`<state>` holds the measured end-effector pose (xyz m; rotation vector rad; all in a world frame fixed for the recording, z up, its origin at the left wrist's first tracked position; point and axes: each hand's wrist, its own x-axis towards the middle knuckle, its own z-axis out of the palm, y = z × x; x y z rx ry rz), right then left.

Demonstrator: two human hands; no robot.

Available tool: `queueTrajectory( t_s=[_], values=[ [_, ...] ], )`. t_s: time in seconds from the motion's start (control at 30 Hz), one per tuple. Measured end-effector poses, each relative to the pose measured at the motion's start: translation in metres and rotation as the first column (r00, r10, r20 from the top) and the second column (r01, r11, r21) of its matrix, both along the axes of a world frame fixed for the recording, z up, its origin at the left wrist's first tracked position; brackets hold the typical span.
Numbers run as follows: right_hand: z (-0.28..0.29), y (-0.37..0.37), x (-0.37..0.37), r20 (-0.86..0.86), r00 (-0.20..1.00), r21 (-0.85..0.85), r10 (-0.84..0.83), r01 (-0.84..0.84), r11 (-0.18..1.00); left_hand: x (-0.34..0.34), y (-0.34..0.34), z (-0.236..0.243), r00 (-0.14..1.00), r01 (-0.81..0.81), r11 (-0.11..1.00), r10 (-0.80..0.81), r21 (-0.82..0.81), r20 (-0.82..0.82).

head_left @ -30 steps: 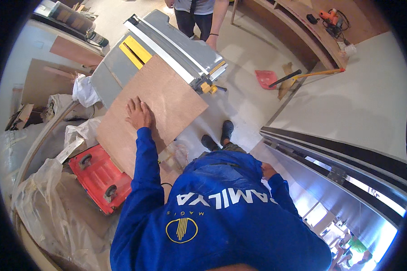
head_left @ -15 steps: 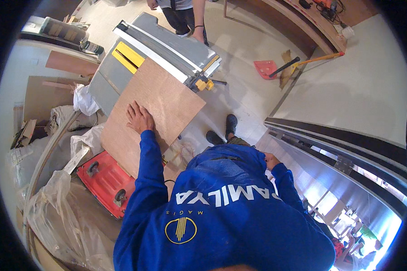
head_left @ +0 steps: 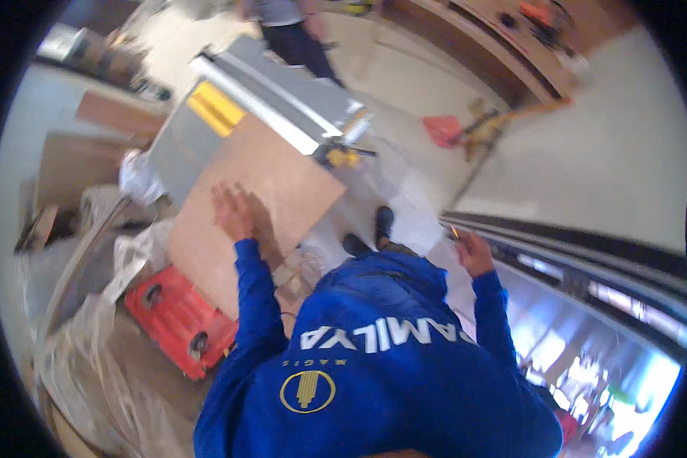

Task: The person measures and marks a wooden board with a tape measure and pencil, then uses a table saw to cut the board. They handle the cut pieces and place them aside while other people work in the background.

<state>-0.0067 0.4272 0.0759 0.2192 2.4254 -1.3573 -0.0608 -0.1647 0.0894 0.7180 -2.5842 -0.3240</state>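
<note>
A thin reddish-brown plywood sheet (head_left: 290, 179) lies partly on the grey bed of a table saw (head_left: 179, 141) and overhangs its near side. My left hand (head_left: 233, 211) rests on the sheet with its fingers stretched out. Off to the right, apart from the sheet, my right hand (head_left: 475, 252) is closed round a slim pencil-like thing (head_left: 455, 232) with a yellow-orange part. Motion blur hides its exact kind. Along the saw's far side runs a pale metal fence (head_left: 263, 111), and a yellow insert (head_left: 217, 107) shows beside the sheet.
Another person (head_left: 286, 30) stands beyond the saw. A red wheeled dolly (head_left: 179, 320) and plastic sheeting (head_left: 91, 374) lie at the left. A red dustpan (head_left: 441, 131) is on the floor, near a wooden workbench (head_left: 481, 46). Dark metal rails (head_left: 565, 252) stand at the right.
My right hand has come away from my side, outward and up, and the slim thing now shows in it. My left hand stays on the plywood. The other person's hand has left the saw's edge.
</note>
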Motion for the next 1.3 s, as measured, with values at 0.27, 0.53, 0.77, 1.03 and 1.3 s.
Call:
queueTrajectory(
  t_s=[0.27,0.53,0.77,1.03,1.3],
  values=[
    [0.132,-0.066,-0.081,0.217,0.936,-0.869,-0.276,0.314,0.381,-0.023,0.162,0.084,0.879,0.401,0.315,-0.398,0.86,-0.263],
    [0.134,-0.092,-0.109,0.209,0.927,-0.95,-0.312,0.269,0.162,-0.045,0.314,0.104,0.398,0.168,-0.284,-0.857,0.944,-0.328],
    [0.089,-0.065,-0.144,0.266,0.87,-0.805,-0.416,0.437,0.4,-0.09,0.349,0.061,0.267,0.069,-0.311,-0.91,0.948,-0.318],
    [0.007,0.089,-0.112,0.269,0.919,0.329,0.289,-0.369,0.869,-0.164,0.413,-0.016,-0.395,0.429,-0.103,-0.915,0.898,0.084],
    [0.003,0.116,-0.118,0.691,0.678,-0.296,0.251,-0.051,0.954,-0.247,0.443,0.069,-0.121,-0.432,-0.375,-0.877,0.82,-0.465]
  ],
)
